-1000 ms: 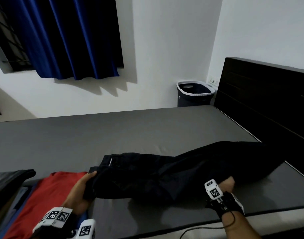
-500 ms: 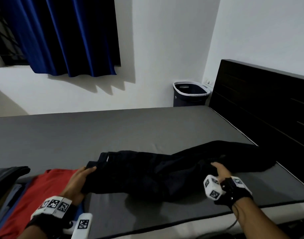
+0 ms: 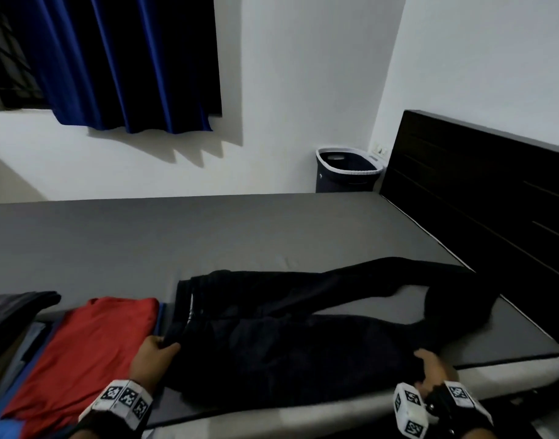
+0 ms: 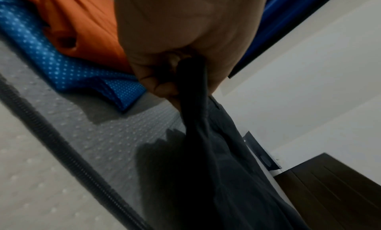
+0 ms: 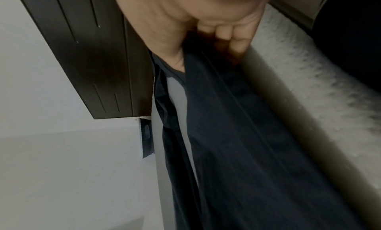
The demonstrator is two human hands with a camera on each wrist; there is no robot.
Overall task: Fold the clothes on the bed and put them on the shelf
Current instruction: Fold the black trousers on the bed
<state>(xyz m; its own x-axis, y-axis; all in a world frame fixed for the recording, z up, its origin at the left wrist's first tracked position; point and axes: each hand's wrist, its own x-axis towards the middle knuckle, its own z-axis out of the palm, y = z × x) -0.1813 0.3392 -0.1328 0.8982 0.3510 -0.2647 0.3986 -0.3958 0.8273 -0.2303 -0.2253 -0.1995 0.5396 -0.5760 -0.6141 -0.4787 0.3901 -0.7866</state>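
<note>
Both hands clamped on the long black cloth trousers (image 3: 272, 337), lower centre of frame on the grey bed (image 3: 208, 236): left hand (image 3: 154, 359) pinches the waistband, right hand (image 3: 433, 369) grips a leg. Keep tension, lay one leg squarely over the other before halving. Folded red shirt (image 3: 91, 343) lower left crowds the waistband; dark headboard (image 3: 481, 198) right limits leg room. Shelf not visible.

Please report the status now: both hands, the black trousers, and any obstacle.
Left hand grips black trousers at waistband. Right hand grips a leg. Trousers unfolded on bed. Red shirt close left, not blocking.
</note>
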